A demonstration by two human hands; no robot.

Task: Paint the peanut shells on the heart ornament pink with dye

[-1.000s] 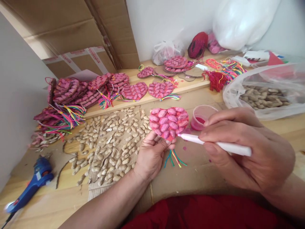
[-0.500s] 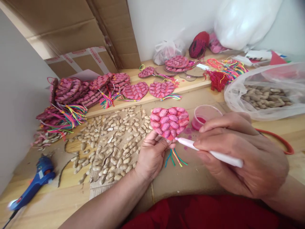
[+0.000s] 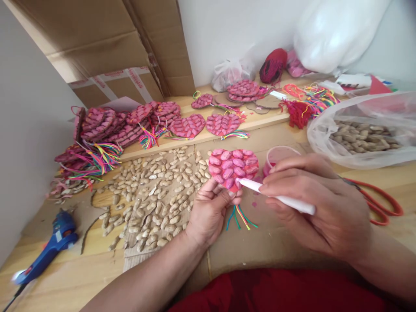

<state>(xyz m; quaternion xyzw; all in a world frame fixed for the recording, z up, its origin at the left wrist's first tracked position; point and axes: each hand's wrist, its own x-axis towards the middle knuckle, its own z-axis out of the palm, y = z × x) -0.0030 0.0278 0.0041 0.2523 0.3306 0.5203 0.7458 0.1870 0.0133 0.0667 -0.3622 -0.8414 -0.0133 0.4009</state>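
Observation:
A red heart covered with pink peanuts (image 3: 233,167) is held at its lower point by my left hand (image 3: 209,210), thumb in front. Green, yellow and red threads (image 3: 241,217) hang below it. My right hand (image 3: 320,203) grips a white pen-like brush (image 3: 286,200), and its pinkish tip touches a peanut near the heart's lower right. Behind my right fingers stands a clear cup of pink paint (image 3: 279,155), partly hidden.
Loose peanuts (image 3: 162,199) cover the cardboard at left. A blue glue gun (image 3: 52,245) lies far left. Finished pink hearts (image 3: 187,125) line the wooden ledge. At right are a bag of peanuts (image 3: 364,138) and orange-handled scissors (image 3: 385,201).
My right hand has moved left with the brush, and its tip has gone from the heart's bottom edge up onto a peanut. More of the orange handles now shows.

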